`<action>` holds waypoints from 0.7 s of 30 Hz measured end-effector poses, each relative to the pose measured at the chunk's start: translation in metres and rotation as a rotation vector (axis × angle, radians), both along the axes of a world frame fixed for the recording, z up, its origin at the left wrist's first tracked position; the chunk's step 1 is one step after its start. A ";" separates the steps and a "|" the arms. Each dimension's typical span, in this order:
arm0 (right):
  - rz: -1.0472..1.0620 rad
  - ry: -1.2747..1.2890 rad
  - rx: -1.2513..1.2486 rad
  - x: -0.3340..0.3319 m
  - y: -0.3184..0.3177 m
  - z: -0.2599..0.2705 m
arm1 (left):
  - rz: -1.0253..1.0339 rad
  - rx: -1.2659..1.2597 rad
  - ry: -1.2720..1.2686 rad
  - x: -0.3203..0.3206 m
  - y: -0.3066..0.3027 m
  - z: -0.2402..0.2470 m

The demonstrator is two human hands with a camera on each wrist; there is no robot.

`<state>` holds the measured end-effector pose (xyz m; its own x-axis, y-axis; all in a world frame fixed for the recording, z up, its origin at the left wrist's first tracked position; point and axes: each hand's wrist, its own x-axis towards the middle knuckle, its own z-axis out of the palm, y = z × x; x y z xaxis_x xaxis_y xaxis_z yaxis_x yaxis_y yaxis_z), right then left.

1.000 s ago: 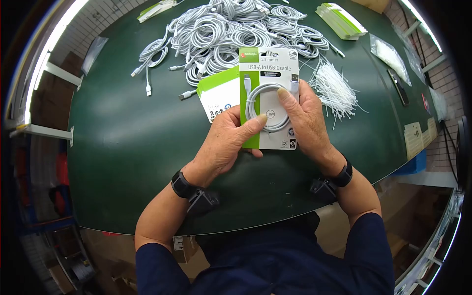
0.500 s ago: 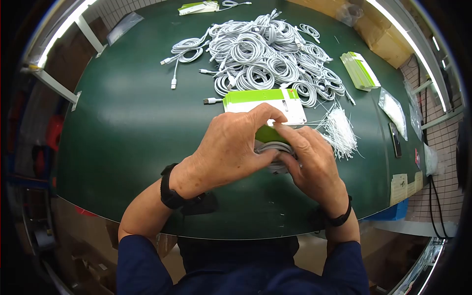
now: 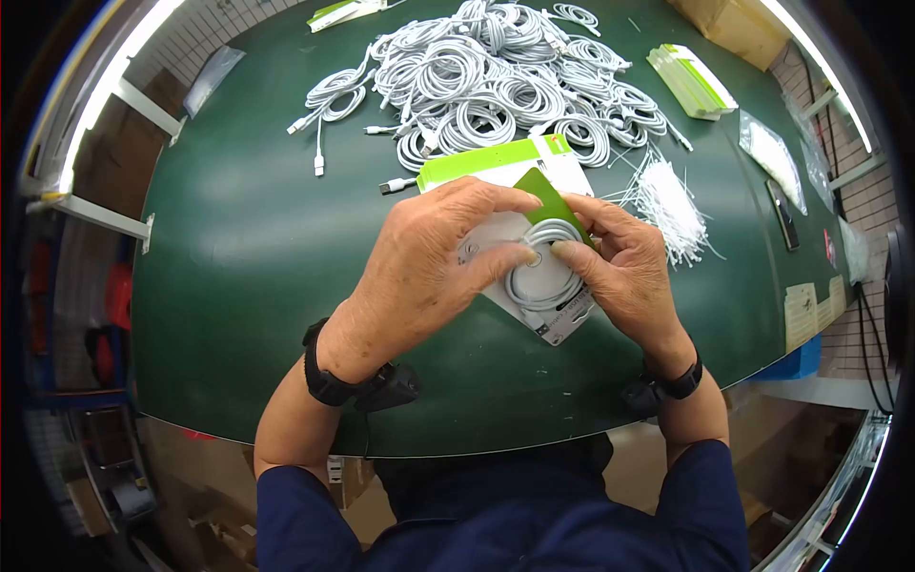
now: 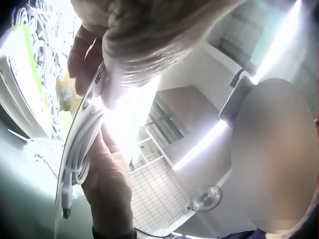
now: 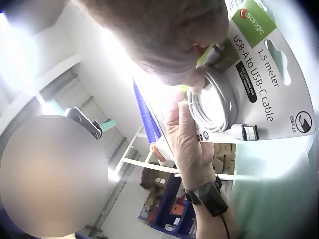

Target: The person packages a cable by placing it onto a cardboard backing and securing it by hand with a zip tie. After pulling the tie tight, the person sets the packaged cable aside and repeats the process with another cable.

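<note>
- The green table (image 3: 248,267) is spreading under and around both hands.
- A heap of white coiled cables (image 3: 496,76) is lying well beyond the hands, at the far side of the table.
- The left hand (image 3: 429,267) is gripping the cable card (image 3: 562,319) from its left. Its fingers are curling over the card's upper edge and its thumb is pressing on the front.
- The right hand (image 3: 629,276) is gripping the same card from its right, with its thumb pushing on the coil. The two hands are working close together, fingertips almost meeting at the card's green strip.
- The cable card is sitting tilted between the two hands, just above the table. In the right wrist view its print is reading "USB-A to USB-C cable".
- A stack of green-and-white cards (image 3: 477,167) is lying just beyond the left hand's fingers.
- A bundle of white ties (image 3: 667,205) is lying near the right hand, on its outer side.
- The white cable coil (image 3: 548,276) is sitting on the card's front, under both thumbs.
- The coil's USB plug (image 5: 246,132) is sticking out below the coil on the card.
</note>
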<state>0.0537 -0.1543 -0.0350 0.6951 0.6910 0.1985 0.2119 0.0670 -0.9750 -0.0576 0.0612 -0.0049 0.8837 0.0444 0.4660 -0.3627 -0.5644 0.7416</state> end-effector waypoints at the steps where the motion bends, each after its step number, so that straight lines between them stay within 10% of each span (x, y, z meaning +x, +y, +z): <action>1: 0.012 -0.008 -0.022 -0.001 -0.001 0.001 | -0.006 0.009 0.067 -0.001 0.002 0.003; 21: 0.012 0.294 0.328 -0.008 0.005 -0.013 | -0.075 -0.690 0.290 0.001 -0.017 -0.009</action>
<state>0.0455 -0.1495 -0.0481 0.7475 0.6323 0.2037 -0.0742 0.3841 -0.9203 -0.0571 0.0443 -0.0142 0.9788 0.1773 0.1025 -0.1185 0.0818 0.9896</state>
